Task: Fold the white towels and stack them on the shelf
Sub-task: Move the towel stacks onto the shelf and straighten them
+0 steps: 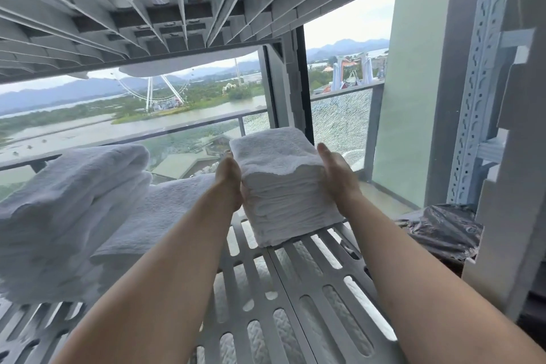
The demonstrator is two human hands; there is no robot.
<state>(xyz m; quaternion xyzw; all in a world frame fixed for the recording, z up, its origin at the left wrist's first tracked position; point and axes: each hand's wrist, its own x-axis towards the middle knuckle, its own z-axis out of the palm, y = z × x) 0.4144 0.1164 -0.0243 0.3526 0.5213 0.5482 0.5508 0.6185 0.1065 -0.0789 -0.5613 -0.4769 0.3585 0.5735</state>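
Folded white towel [283,183]: sits on the slotted grey shelf [298,289], right of centre, pressed between left hand [229,183] and right hand [335,174], each grip flat-palmed with fingers straight along its sides and forearms stretched forward. Towel piles [74,201] lie near at left; a dark plastic bag [443,230] and a perforated post [478,103] stand at right. Upper shelf [147,3] hangs low overhead; bare slats run to the near edge.

Slotted grey shelf [298,284]; folded towel stack [283,186] right; towel piles [68,210] left.
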